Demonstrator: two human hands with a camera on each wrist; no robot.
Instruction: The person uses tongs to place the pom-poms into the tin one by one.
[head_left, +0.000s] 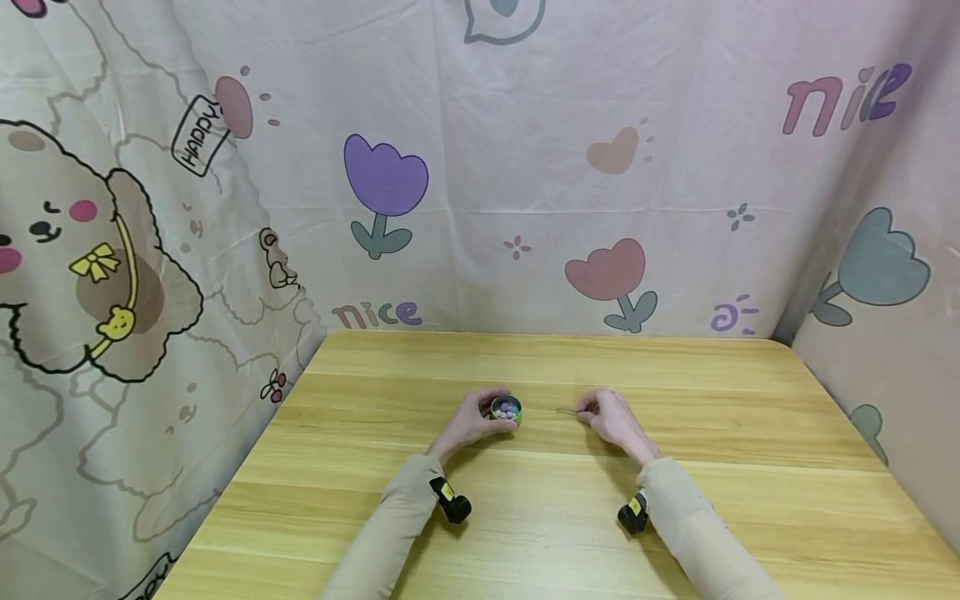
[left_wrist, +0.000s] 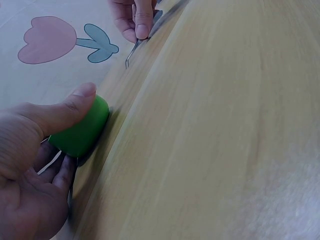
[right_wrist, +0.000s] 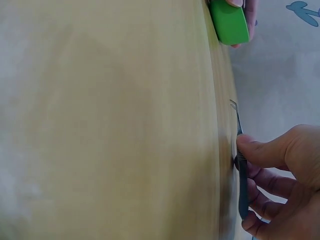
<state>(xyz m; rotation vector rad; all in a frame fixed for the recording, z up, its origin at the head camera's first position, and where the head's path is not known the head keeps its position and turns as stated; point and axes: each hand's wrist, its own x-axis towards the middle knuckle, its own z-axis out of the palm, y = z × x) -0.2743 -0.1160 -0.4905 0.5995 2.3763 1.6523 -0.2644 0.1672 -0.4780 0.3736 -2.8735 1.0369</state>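
My left hand [head_left: 474, 418] grips a small green cup [left_wrist: 84, 131] from its left side, thumb at the near wall and fingers round the far one. Inside the cup lie several small round balls [head_left: 506, 411] in pink, white, purple and teal; the wrist views show only the cup's outer wall. To the right, my right hand [head_left: 611, 417] pinches a pair of metal tweezers [right_wrist: 241, 165] between thumb and fingers. Their thin bent tips point left toward the cup, apart from it, with nothing seen between them.
Both hands are over a light wooden table [head_left: 525, 517]. A printed curtain [head_left: 480, 167] hangs behind its far edge and along the sides. Black wrist cameras are strapped at the left sleeve [head_left: 382, 525] and the right sleeve [head_left: 697, 525].
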